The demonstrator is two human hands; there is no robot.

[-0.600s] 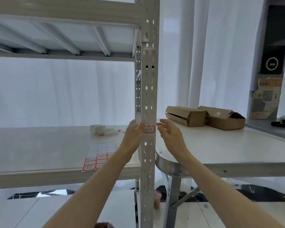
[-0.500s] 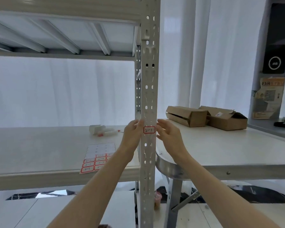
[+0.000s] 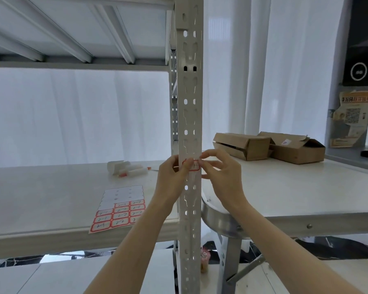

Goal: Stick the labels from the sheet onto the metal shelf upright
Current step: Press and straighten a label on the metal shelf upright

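A red-bordered white label with handwriting sits on the front of the perforated metal shelf upright, at shelf height. My left hand wraps the upright from the left, and its thumb presses over the label's left half. From the right, my right hand pinches the label's right edge with thumb and forefinger. The label sheet lies flat on the shelf board to the left. Its upper rows are peeled bare and several red-bordered labels remain at the bottom.
White marker pens and a small white roll lie further back on the shelf board. An upper shelf hangs overhead. To the right stands a white table with two cardboard boxes.
Both hands have closed in on the label. My left thumb now covers its left half and my right fingertips touch its right edge. The view has shifted slightly.
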